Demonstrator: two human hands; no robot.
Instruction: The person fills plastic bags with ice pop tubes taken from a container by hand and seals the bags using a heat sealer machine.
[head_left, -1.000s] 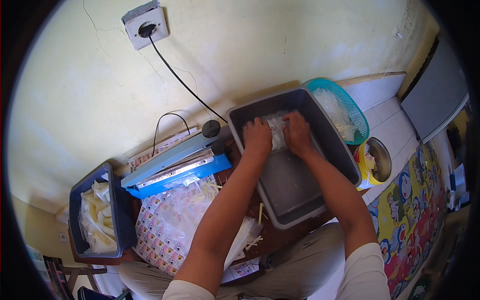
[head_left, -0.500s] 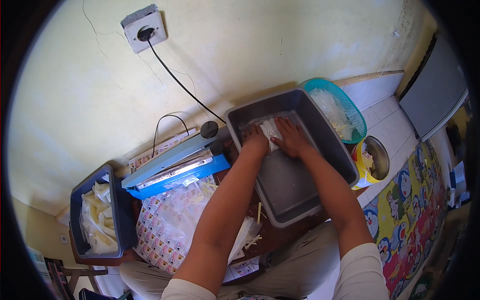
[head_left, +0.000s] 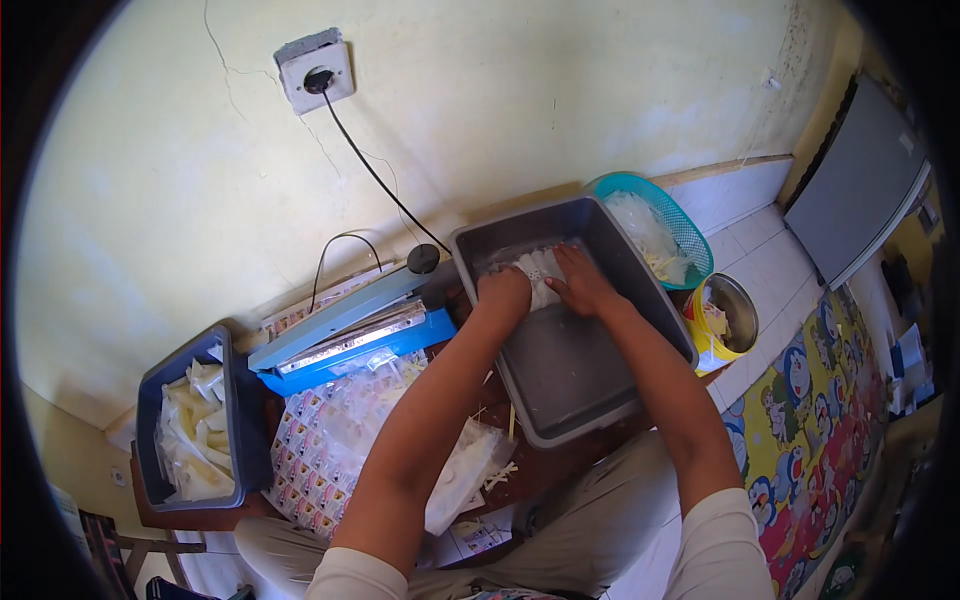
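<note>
Inside the grey plastic tub point(head_left: 575, 375), white plastic packets point(head_left: 540, 270) lie side by side near the far end. My left hand point(head_left: 505, 294) is curled at their left side, its fingertips partly hidden. My right hand point(head_left: 583, 283) rests on the right side of the packets, fingers stretched out and thumb apart. Left of the tub stands a blue bag sealer point(head_left: 360, 347) with its arm raised. Below it, clear plastic bags point(head_left: 365, 410) and pale sticks lie on a printed sheet point(head_left: 305, 440).
A dark blue bin point(head_left: 252, 440) of filled packets stands at far left. Beyond the tub's right side are a teal basket point(head_left: 683, 225) of plastic bags and a yellow tin point(head_left: 712, 350). A black cord point(head_left: 365, 170) runs from the wall socket point(head_left: 338, 75) behind the sealer.
My left hand has gone from flat with spread fingers to curled at the packets' left side. My right hand stays on the packets. The view has shifted slightly.
</note>
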